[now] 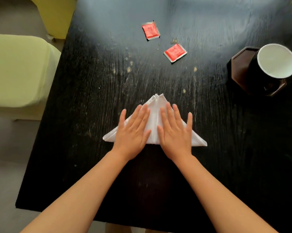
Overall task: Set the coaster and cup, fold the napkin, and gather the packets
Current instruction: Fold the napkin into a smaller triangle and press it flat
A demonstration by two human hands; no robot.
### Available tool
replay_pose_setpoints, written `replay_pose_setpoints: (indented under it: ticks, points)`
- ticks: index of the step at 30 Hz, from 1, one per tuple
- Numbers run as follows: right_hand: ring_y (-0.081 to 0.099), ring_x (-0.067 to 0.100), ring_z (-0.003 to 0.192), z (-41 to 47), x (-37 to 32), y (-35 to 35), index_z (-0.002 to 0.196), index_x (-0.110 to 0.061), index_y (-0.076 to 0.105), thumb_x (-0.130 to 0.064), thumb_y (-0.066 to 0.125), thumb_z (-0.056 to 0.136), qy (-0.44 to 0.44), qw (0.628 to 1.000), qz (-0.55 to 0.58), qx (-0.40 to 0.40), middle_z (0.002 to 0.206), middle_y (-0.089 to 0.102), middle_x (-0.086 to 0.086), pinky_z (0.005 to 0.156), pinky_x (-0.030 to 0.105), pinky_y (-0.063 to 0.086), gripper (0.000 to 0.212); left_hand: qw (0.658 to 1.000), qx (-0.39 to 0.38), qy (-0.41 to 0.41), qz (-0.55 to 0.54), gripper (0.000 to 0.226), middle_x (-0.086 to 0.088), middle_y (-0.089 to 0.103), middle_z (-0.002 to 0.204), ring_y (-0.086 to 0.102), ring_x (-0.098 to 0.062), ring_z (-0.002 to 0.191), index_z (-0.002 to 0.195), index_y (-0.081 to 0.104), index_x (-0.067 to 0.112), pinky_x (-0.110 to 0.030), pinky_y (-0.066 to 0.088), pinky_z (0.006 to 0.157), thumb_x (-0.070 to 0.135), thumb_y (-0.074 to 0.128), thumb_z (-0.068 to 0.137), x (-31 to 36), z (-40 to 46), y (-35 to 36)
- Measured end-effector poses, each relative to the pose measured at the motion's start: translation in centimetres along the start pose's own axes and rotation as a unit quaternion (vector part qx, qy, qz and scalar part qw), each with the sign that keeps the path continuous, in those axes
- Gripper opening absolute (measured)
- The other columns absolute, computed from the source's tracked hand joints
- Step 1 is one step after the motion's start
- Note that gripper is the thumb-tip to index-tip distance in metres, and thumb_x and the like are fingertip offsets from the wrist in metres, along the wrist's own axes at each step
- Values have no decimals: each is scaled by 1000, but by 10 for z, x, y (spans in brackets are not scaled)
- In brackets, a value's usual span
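A white napkin (154, 118) lies folded into a triangle in the middle of the black table (91, 98), its tip pointing away from me. My left hand (133, 130) and my right hand (174, 130) rest flat on it, palms down, fingers spread, one on each side of the centre crease. Two red packets lie apart further back: one (150, 30) at the far centre, the other (175, 52) nearer and to the right. At the right edge a dark cup with a white inside (275, 61) stands on a dark octagonal coaster (239, 71).
Pale green upholstered chairs stand at the left (19, 71) and far left (54, 12) of the table. The table's near edge runs just below my forearms. Small crumbs and scuff marks dot the tabletop around the packets.
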State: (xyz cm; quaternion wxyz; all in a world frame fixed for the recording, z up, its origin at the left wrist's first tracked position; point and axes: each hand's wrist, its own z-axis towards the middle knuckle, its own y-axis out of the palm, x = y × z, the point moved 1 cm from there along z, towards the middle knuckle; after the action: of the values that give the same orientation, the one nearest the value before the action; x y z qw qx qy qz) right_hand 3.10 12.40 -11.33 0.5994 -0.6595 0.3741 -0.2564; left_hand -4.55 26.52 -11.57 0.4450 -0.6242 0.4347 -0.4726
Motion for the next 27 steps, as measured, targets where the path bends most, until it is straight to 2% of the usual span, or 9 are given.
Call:
replay_pose_setpoints:
  ticks: [3,6,11,12,14,17,21,24,27]
  points:
    - [15,19,144,-11,20,0,148,-21,13,-38,20,95,49,999,-12,21,156,17,2,113,54,2,56,999,18,-42,7,59,-2,15,155,19,-19,143,147,19,11,-52,9,114,40,20,95,-32,-17,2]
    - [15,20,144,-11,22,3,148,-23,10,-38,19,93,70,998,2,-7,157,18,3,113,55,6,58,999,-6,-51,2,59,-1,16,155,16,-18,143,147,17,13,-52,13,113,40,19,95,-36,-18,6]
    - [-1,19,146,-21,20,-1,145,-26,-10,-46,9,92,62,996,30,-52,158,-4,1,113,57,-4,59,997,10,-75,4,72,0,-3,156,-1,-17,145,147,3,16,-56,-16,110,54,20,90,-27,-28,6]
    - [2,20,146,-24,24,-7,146,-25,-7,-46,13,92,76,996,41,-25,158,-1,3,112,57,-4,61,996,39,-80,-4,74,-1,-5,157,-3,-19,145,148,3,17,-57,-19,108,56,23,88,-20,-27,5]
    - [28,26,138,-30,35,-22,148,-19,13,-41,31,91,131,988,65,46,152,28,11,111,57,11,63,996,78,-47,-20,73,-2,-4,158,-3,-22,145,149,6,23,-60,-19,107,57,28,88,3,-15,-1]
    - [53,29,103,-46,51,-36,131,-12,47,-27,57,87,200,971,85,99,113,58,11,91,50,37,48,996,84,21,-29,69,-2,0,158,1,-24,145,148,12,32,-62,-14,107,58,30,87,42,11,-3]
    - [54,22,82,-56,58,-40,93,-19,60,-28,57,85,254,957,138,33,84,56,-1,77,36,30,13,999,40,7,-15,67,-4,5,155,11,-27,145,146,21,29,-62,-5,109,56,28,86,56,26,11]
    - [50,16,77,-50,63,-43,78,-21,59,-29,56,84,286,941,181,-10,81,52,-5,78,34,28,10,999,42,-3,-14,68,-6,14,157,12,-26,144,146,24,29,-62,0,109,54,32,84,53,26,18]
    - [53,16,76,-45,70,-48,73,-19,58,-27,58,82,323,907,270,-20,80,56,-5,72,31,41,12,999,40,-4,-19,69,-6,15,157,10,-26,145,147,22,30,-62,-1,109,55,32,83,54,27,18]
